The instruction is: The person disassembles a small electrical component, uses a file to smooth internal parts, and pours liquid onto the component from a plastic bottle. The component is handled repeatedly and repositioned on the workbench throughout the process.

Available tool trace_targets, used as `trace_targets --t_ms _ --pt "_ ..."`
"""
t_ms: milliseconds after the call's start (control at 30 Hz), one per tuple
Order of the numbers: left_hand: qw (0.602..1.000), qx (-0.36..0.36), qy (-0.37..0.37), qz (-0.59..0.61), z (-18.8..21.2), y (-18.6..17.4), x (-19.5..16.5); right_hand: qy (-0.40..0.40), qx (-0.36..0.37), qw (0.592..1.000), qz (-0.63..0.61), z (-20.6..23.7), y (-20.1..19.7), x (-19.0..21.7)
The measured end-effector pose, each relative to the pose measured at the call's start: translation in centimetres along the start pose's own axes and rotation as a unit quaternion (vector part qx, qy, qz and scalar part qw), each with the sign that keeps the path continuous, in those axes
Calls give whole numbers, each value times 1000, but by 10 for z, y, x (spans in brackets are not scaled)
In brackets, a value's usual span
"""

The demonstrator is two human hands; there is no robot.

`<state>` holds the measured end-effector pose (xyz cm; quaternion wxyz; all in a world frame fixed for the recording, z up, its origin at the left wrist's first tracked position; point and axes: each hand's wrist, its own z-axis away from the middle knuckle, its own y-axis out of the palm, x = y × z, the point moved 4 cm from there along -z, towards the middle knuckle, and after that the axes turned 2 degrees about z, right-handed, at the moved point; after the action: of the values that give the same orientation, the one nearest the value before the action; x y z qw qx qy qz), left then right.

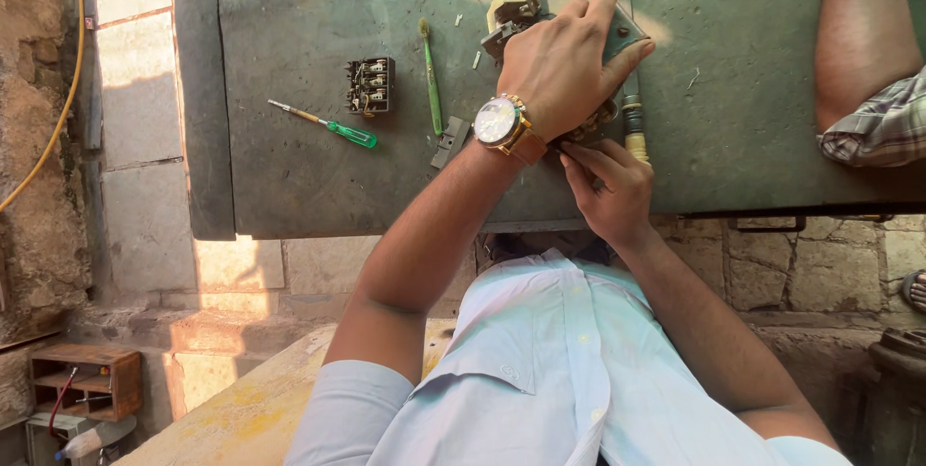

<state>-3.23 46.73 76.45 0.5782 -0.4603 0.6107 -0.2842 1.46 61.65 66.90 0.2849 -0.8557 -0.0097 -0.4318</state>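
My left hand (pixel 564 61), with a wristwatch on its wrist, presses down on a small electrical part (pixel 625 37) lying on the green metal table (pixel 289 177). My right hand (pixel 610 186) is curled just below it, its fingertips pinched at the part's near edge; what they hold is hidden. A screwdriver with a yellowish handle (pixel 632 114) lies beside both hands. A beige switch mechanism (pixel 513 8) sits just beyond my left hand.
On the table lie a green-handled screwdriver (pixel 328 123), a black terminal block (pixel 370 86), a green toothbrush (pixel 431 80) and a small metal bracket (pixel 449 141). Another person's arm (pixel 863 32) rests at the right. A wooden crate (pixel 85 381) stands on the floor at the left.
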Motion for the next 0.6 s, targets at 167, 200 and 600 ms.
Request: trace_targets --t_ms 167,200,600 --pt "1000 -9 15 -4 -1 4 -2 -27 15 999 38 -9 8 -1" --pt "1000 -15 22 -7 -1 4 -3 -24 30 998 40 -8 9 -3" --pt "999 -8 26 -17 -2 6 -1 26 146 988 33 7 20 -18"
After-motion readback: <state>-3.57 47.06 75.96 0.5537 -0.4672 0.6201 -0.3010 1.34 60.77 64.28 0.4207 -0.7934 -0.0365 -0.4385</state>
